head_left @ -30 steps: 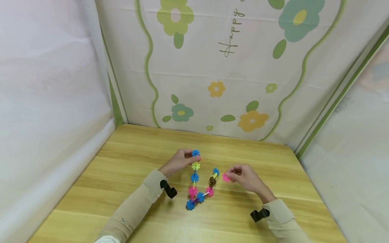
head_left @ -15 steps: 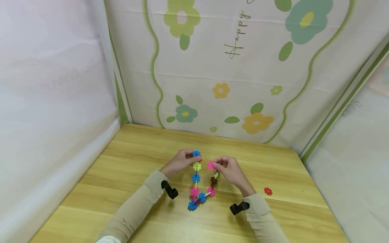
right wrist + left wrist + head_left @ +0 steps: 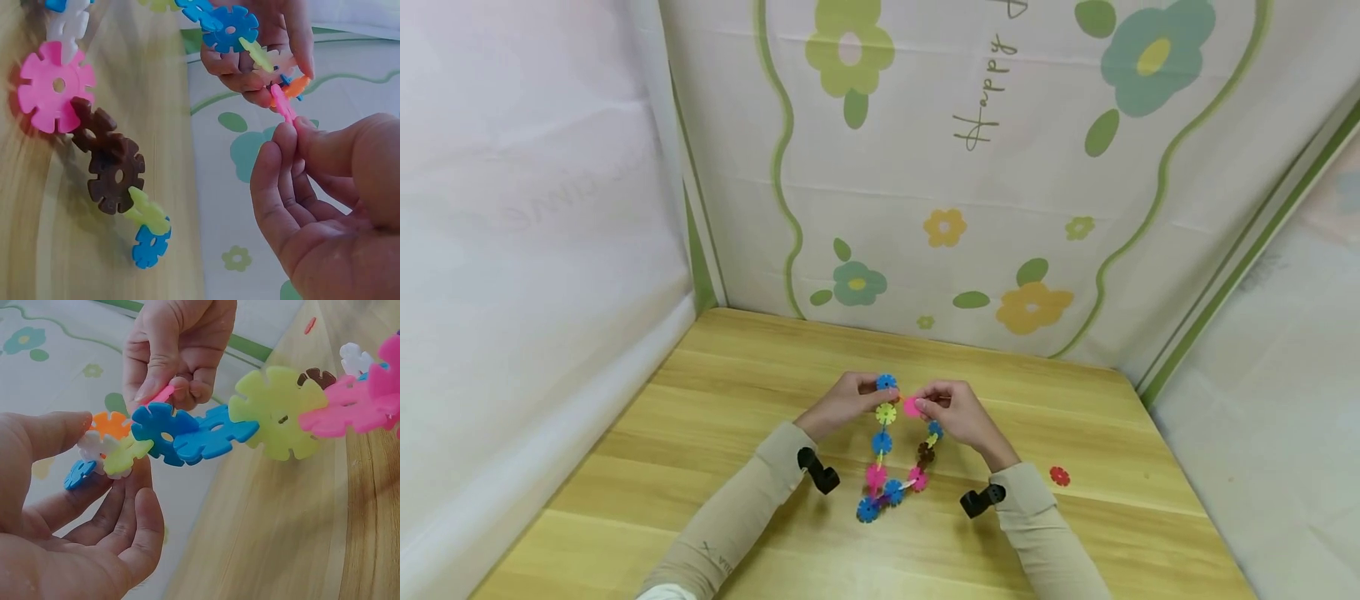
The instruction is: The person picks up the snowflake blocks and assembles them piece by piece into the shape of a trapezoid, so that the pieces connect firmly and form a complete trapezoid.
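A chain of notched, flower-shaped plastic discs (image 3: 882, 442) in several colours hangs down from my left hand (image 3: 846, 403). In the left wrist view, thumb and fingers pinch its upper end, where an orange disc (image 3: 111, 424), a white disc (image 3: 94, 445) and a small blue disc (image 3: 79, 474) cluster. My right hand (image 3: 961, 414) pinches a pink disc (image 3: 283, 103) between thumb and fingertips. This pink disc is right by the orange disc (image 3: 295, 87); I cannot tell whether the two are joined. The chain's other end, a blue disc (image 3: 151, 247) below brown discs (image 3: 117, 175), hangs below my right hand.
A loose red disc (image 3: 1059, 476) lies on the wooden table (image 3: 760, 350), right of my right wrist. Fabric walls with printed flowers (image 3: 1033, 308) enclose the table at the back and both sides. Black wrist cameras (image 3: 818, 471) sit on both sleeves.
My right hand has moved left with the pink disc, up to the chain end in my left hand. The red disc has come into view from behind the right arm. The left hand keeps its pinch.
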`<action>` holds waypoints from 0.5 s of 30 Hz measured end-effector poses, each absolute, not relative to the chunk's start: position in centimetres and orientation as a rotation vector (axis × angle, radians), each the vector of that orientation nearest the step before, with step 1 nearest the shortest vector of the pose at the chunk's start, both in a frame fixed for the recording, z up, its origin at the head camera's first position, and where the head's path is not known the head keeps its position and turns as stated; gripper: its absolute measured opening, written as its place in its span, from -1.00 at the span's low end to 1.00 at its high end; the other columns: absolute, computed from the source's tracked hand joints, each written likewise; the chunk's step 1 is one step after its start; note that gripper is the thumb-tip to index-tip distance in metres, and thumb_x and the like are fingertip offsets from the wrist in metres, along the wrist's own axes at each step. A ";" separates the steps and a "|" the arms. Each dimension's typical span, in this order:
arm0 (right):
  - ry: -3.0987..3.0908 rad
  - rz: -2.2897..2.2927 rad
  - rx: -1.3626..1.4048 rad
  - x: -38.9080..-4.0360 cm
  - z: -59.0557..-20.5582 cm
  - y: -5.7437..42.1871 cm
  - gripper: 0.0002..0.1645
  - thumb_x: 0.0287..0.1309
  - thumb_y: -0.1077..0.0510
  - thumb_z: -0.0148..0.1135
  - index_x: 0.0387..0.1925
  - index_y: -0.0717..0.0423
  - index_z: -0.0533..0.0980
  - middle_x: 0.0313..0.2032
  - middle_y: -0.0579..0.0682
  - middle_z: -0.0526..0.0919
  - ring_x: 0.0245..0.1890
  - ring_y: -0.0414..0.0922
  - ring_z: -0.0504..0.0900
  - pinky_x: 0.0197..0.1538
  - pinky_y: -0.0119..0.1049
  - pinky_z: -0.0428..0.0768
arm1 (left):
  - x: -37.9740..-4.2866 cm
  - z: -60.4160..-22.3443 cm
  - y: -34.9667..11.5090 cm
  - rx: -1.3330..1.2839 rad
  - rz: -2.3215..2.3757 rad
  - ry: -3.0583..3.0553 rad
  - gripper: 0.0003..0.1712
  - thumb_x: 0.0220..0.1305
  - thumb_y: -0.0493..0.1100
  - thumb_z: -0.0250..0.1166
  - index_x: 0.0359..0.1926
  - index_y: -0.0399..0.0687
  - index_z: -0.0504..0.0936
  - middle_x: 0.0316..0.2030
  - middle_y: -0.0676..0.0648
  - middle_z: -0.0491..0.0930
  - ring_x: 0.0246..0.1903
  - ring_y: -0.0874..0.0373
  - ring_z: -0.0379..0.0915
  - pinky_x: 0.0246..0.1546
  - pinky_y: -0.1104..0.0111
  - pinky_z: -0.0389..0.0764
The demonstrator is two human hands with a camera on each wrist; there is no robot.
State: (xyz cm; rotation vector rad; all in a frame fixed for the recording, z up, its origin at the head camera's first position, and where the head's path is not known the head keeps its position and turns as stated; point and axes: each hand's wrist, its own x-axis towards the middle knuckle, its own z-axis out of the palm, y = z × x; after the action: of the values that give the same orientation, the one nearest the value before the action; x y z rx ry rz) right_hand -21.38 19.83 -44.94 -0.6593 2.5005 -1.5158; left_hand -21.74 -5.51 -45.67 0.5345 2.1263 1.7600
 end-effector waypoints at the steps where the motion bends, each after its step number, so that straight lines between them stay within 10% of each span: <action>1: 2.505 -1.501 -0.666 -21.4 -44.9 19.8 -0.77 0.52 0.18 0.24 -0.07 0.29 0.70 -0.22 0.42 0.70 -0.33 0.08 0.70 -0.21 -0.11 0.75 | -21.7 -45.7 -5.5 0.531 1.758 2.127 -0.58 0.56 0.13 0.26 0.01 -0.14 0.72 0.21 -0.34 0.66 0.17 -0.08 0.63 0.17 0.11 0.64; 7: 2.548 -1.411 -0.676 -21.4 -44.4 19.6 -0.79 0.53 0.17 0.23 -0.09 0.22 0.71 -0.23 0.31 0.74 -0.33 0.03 0.71 -0.16 0.06 0.75 | -21.8 -45.9 -5.2 0.533 1.771 2.093 -0.61 0.56 0.09 0.27 -0.07 -0.17 0.70 0.08 -0.26 0.71 0.02 -0.02 0.64 0.15 -0.01 0.65; 15: 2.654 -1.390 -0.548 -20.8 -43.6 18.8 -0.84 0.49 0.26 0.25 -0.18 0.24 0.71 -0.28 0.22 0.77 -0.40 0.01 0.67 -0.38 -0.29 0.61 | -21.7 -45.8 -4.6 0.526 1.802 2.055 -0.66 0.55 0.05 0.29 -0.08 -0.14 0.75 -0.02 -0.20 0.75 -0.15 0.16 0.62 0.12 0.01 0.65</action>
State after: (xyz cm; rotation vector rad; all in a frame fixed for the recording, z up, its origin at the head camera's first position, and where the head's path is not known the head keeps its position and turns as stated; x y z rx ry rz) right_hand -20.82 18.82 -43.59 -0.5480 2.6539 -1.3899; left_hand -21.74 -4.62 -45.77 0.5260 2.0548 1.8025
